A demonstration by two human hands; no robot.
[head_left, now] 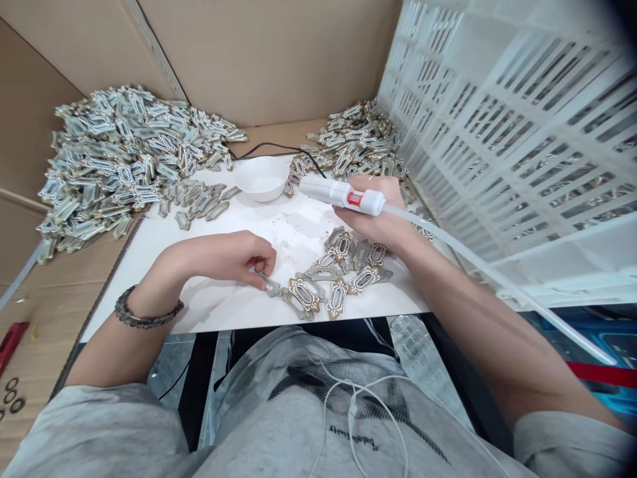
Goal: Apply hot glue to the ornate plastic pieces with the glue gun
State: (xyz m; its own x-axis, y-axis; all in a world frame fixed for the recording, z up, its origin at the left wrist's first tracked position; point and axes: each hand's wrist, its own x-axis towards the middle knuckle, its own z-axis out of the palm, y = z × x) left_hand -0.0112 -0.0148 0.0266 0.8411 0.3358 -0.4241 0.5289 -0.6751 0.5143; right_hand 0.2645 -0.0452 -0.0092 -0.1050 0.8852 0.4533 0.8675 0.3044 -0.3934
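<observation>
My right hand point(373, 226) is wrapped round a white hot glue gun point(323, 191), its nozzle end pointing left over the board. A long translucent glue stick point(490, 269) runs out of the gun's back, over my forearm. At the board's front, my left hand point(231, 257) pinches the end of a small grey ornate label frame point(271, 285) between thumb and fingers. Beside it lies a loose cluster of such frames, some grey side up, others showing a gold and white pattern, like this patterned frame point(337, 297).
A white bowl point(262, 179) stands at the board's point(209, 305) back. Heaps of frames rise at the left point(114, 153) and back right point(363, 136). A white slatted crate point(497, 146) walls the right side; cardboard point(269, 60) closes the back. A black cord point(279, 144) runs behind the bowl.
</observation>
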